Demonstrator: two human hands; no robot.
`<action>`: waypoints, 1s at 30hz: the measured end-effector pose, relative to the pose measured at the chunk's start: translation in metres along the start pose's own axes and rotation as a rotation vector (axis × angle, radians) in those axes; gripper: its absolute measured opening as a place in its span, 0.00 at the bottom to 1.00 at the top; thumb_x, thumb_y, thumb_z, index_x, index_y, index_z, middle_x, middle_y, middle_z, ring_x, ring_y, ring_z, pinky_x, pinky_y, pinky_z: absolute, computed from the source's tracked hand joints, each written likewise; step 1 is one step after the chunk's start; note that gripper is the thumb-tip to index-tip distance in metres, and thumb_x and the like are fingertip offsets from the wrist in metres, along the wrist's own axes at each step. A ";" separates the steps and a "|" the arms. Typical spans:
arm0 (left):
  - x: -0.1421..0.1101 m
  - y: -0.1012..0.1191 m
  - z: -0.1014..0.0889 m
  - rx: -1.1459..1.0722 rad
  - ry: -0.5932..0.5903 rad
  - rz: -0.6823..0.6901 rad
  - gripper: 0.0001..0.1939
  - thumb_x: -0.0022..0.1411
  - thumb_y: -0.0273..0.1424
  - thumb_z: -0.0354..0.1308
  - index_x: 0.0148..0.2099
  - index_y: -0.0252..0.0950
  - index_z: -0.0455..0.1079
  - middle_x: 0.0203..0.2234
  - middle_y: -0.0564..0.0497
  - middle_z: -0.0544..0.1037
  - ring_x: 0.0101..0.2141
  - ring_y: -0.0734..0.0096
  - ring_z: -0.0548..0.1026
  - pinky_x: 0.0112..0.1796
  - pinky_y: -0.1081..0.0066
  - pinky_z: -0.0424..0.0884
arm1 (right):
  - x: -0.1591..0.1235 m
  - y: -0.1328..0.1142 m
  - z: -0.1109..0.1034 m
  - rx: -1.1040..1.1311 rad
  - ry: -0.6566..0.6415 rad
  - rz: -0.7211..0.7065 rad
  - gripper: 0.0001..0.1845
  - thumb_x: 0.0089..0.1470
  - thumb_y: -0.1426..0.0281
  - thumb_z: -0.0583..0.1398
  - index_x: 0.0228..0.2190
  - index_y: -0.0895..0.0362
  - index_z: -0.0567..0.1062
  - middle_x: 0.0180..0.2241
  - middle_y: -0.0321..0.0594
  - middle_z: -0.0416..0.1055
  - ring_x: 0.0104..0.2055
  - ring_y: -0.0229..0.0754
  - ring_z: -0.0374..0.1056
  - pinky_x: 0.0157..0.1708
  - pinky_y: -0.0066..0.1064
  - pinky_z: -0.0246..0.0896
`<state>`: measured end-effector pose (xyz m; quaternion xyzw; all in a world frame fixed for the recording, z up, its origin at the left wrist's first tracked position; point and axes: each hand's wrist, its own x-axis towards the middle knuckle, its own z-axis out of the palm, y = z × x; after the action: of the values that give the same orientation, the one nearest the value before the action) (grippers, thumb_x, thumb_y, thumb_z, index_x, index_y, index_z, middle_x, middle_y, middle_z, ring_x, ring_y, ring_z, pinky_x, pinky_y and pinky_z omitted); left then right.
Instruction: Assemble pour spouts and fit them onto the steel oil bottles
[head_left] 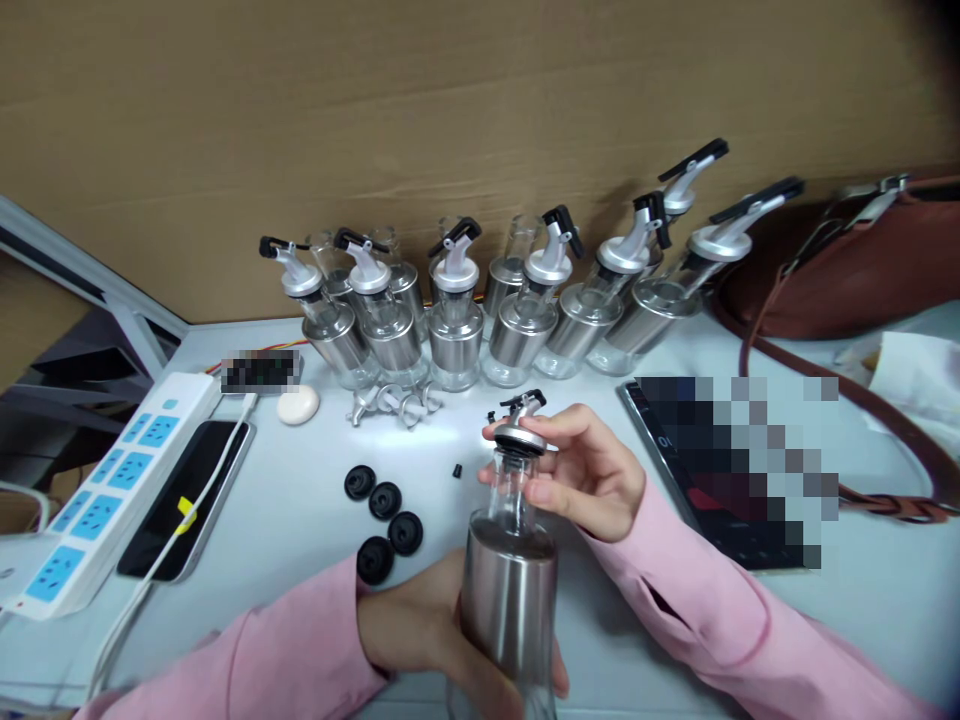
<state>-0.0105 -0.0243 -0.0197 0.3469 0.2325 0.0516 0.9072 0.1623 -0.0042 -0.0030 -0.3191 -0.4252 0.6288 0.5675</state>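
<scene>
While left hand [431, 622] grips bottle [511, 590] near table edge [637, 710], right hand [596, 470] clasping neck [516, 495] and pourer [520, 437], bare tabletop [446, 515] toward black discs [406, 534]

held bottle [514, 590]: silver, clear | sleeves [292, 640]: pink | discs [406, 533]: black | bag [862, 265]: reddish-brown | sockets [94, 516]: blue

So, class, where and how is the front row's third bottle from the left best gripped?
Probably best around the bottle's metal sleeve, coming from the near side: it is broad, round and upright, neighbouring bottles crowd both sides, and a back row stands behind.
</scene>
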 end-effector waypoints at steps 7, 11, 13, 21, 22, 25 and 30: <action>0.001 -0.004 -0.004 -0.001 -0.038 0.023 0.36 0.31 0.28 0.74 0.45 0.31 0.66 0.33 0.49 0.77 0.34 0.68 0.74 0.38 0.69 0.66 | 0.000 -0.002 0.005 0.028 0.045 -0.024 0.14 0.44 0.67 0.68 0.35 0.51 0.72 0.38 0.37 0.75 0.40 0.40 0.75 0.40 0.40 0.75; 0.001 -0.003 -0.003 -0.011 -0.045 0.030 0.35 0.33 0.29 0.74 0.46 0.31 0.66 0.33 0.49 0.76 0.35 0.67 0.74 0.39 0.67 0.66 | 0.000 -0.003 0.004 -0.014 0.034 -0.016 0.13 0.45 0.66 0.67 0.35 0.52 0.72 0.39 0.39 0.75 0.40 0.41 0.74 0.39 0.40 0.75; 0.001 -0.003 -0.003 -0.021 -0.048 0.024 0.35 0.33 0.29 0.74 0.46 0.32 0.67 0.33 0.49 0.77 0.35 0.66 0.74 0.39 0.66 0.66 | 0.000 -0.003 0.003 -0.022 0.031 -0.007 0.13 0.45 0.66 0.67 0.34 0.53 0.73 0.38 0.40 0.74 0.41 0.42 0.74 0.39 0.41 0.75; 0.002 0.000 -0.001 -0.015 -0.074 -0.011 0.35 0.29 0.30 0.75 0.43 0.31 0.69 0.32 0.49 0.76 0.33 0.67 0.73 0.39 0.67 0.66 | 0.000 -0.003 0.003 0.005 0.039 -0.025 0.11 0.44 0.66 0.68 0.32 0.53 0.74 0.34 0.38 0.73 0.41 0.43 0.74 0.36 0.39 0.76; 0.002 0.003 0.001 0.005 -0.080 -0.013 0.33 0.30 0.32 0.75 0.42 0.31 0.70 0.33 0.49 0.76 0.33 0.67 0.73 0.38 0.67 0.66 | 0.000 -0.003 0.002 -0.004 0.031 -0.015 0.11 0.44 0.66 0.68 0.31 0.54 0.74 0.34 0.38 0.74 0.40 0.43 0.74 0.35 0.39 0.76; 0.002 0.008 0.003 0.072 -0.095 -0.021 0.28 0.31 0.37 0.74 0.37 0.29 0.72 0.33 0.48 0.75 0.33 0.67 0.71 0.36 0.67 0.67 | -0.001 -0.005 0.000 -0.023 -0.001 0.021 0.13 0.44 0.64 0.68 0.31 0.54 0.73 0.34 0.39 0.75 0.37 0.42 0.75 0.35 0.39 0.75; 0.001 0.007 0.002 0.058 -0.126 -0.021 0.28 0.32 0.36 0.74 0.37 0.29 0.73 0.33 0.47 0.75 0.33 0.66 0.71 0.37 0.66 0.67 | -0.003 -0.003 0.000 -0.023 -0.012 0.045 0.13 0.45 0.64 0.67 0.32 0.54 0.72 0.34 0.39 0.76 0.34 0.41 0.76 0.34 0.38 0.75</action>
<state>-0.0083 -0.0198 -0.0146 0.3731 0.1801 0.0135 0.9100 0.1640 -0.0075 -0.0002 -0.3312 -0.4287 0.6383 0.5469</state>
